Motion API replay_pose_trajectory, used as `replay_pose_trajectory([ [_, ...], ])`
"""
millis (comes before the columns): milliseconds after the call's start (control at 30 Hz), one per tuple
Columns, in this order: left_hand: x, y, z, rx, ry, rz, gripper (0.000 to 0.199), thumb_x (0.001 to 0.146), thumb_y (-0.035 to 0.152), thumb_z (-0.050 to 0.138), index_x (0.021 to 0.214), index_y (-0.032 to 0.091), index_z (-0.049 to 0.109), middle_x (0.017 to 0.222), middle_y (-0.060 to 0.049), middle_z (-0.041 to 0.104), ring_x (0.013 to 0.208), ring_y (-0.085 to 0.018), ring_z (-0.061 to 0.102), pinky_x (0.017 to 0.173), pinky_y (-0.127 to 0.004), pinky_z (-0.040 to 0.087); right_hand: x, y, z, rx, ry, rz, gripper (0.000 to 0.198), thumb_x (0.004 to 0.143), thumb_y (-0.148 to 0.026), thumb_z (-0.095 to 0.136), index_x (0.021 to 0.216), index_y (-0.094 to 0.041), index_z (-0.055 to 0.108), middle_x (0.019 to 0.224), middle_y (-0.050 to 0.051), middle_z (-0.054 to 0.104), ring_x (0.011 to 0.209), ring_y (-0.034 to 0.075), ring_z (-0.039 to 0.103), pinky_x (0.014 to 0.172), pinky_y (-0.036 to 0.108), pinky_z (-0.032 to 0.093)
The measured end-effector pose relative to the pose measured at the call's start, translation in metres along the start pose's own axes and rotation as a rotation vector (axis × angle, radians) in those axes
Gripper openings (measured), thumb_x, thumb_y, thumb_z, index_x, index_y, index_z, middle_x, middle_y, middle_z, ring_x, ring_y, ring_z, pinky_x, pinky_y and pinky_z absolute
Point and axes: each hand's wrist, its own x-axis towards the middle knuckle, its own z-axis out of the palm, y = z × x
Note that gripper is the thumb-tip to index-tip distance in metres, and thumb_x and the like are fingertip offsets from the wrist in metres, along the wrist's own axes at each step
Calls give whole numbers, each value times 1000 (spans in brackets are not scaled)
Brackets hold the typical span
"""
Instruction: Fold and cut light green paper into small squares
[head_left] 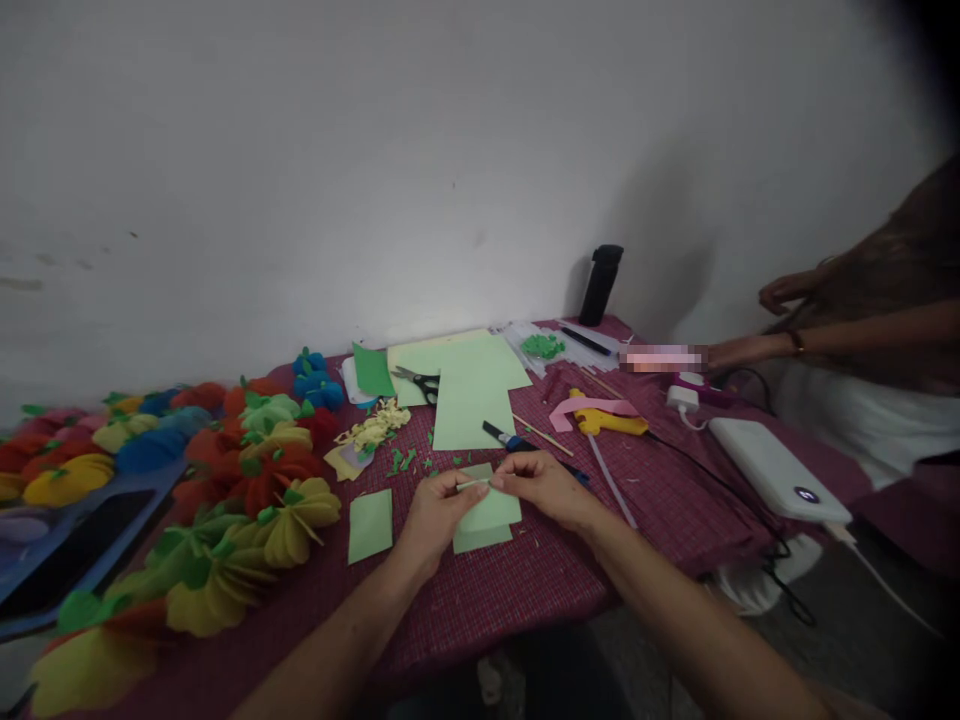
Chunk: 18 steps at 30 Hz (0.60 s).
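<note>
Both my hands meet over a small piece of pale green paper near the table's front edge. Its upper edge is pinched between the thumb and fingers of my left hand. My right hand pinches the same paper at the top, close beside the left. Whether the piece is one folded sheet or two layers, I cannot tell. Left of my hands lies another pale green rectangle. Just beyond the right hand is a dark blue-handled utility knife. Larger pale green sheets lie further back.
Colourful paper pumpkins crowd the left side. Scissors, yellow paper scraps and green cuttings lie behind. A yellow glue gun, a white power bank and a black bottle are rightward. Another person's arm reaches in.
</note>
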Motion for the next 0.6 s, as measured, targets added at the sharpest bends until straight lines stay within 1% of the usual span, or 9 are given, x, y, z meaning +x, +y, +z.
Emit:
replay_pose_trajectory([
  [133, 1, 0, 1, 16, 1, -14, 21, 67, 34, 65, 67, 13, 61, 59, -1, 61, 51, -10, 50, 50, -20, 37, 1, 4, -1, -30, 30, -14, 25, 69, -36, 61, 59, -13, 57, 51, -5, 40, 48, 6, 32, 47, 20, 26],
  [267, 1, 3, 1, 57, -27, -61, 24, 65, 34, 66, 76, 13, 63, 63, -2, 62, 52, -11, 51, 49, -20, 37, 1, 4, 0, -61, 20, -1, 25, 69, -36, 59, 59, -13, 55, 49, -6, 38, 46, 6, 29, 45, 20, 24],
  [333, 0, 4, 1, 92, -29, -54, 24, 65, 35, 65, 73, 13, 63, 61, -2, 61, 51, -11, 49, 48, -20, 36, 1, 3, 1, -78, 18, -7, 25, 69, -35, 59, 58, -13, 54, 48, -6, 37, 45, 6, 29, 44, 20, 23],
  [467, 0, 5, -1, 123, -36, 5, 23, 68, 36, 62, 64, 13, 63, 57, -1, 57, 51, -10, 45, 49, -20, 33, 0, -1, 2, -98, 9, -25, 25, 69, -34, 58, 56, -14, 53, 49, -6, 39, 45, 5, 30, 44, 19, 24],
  [600, 0, 8, -2, 114, -30, 5, 24, 68, 37, 61, 63, 14, 63, 56, 1, 55, 51, -10, 44, 49, -20, 32, 1, -2, -2, -77, 22, -1, 24, 67, -35, 59, 56, -14, 55, 49, -5, 42, 46, 6, 34, 46, 20, 27],
])
